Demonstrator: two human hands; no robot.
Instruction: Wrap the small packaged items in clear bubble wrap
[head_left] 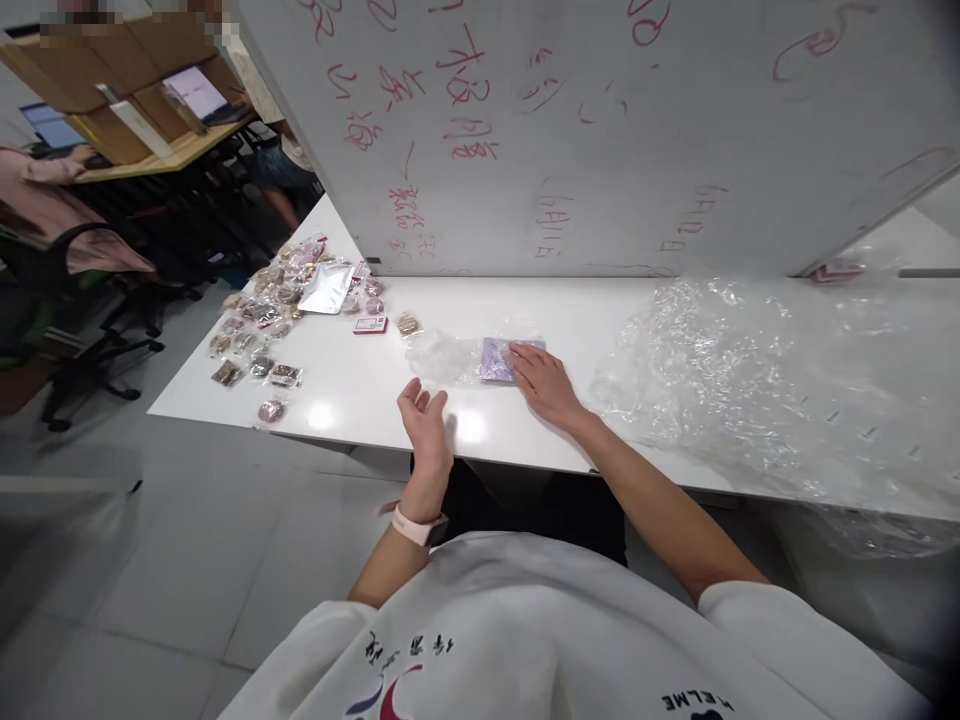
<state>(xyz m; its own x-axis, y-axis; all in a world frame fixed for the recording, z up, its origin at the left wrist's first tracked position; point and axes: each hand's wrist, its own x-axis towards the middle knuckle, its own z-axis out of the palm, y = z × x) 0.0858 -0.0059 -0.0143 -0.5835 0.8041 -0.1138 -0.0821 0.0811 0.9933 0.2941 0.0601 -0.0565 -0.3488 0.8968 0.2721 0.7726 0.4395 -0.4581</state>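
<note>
A flat purple packet (496, 360) lies on the white table, partly on or inside a clear plastic bag (441, 356) that spreads out to its left. My right hand (546, 382) rests flat on the packet's right side, fingers stretched out and covering part of it. Raised just over the table's front edge, my left hand (424, 420) has loosely curled fingers, apart from one another, with nothing visible in them. A small round tan packaged item (407, 323) and a red-and-white box (370, 325) lie beyond it to the left.
Many small wrapped packets (259, 315) and a silver pouch (328, 288) cover the table's left end. A large heap of clear plastic wrap (720, 390) spreads over the right side and hangs off the front edge. A whiteboard (585, 140) stands along the back. People sit at desks far left.
</note>
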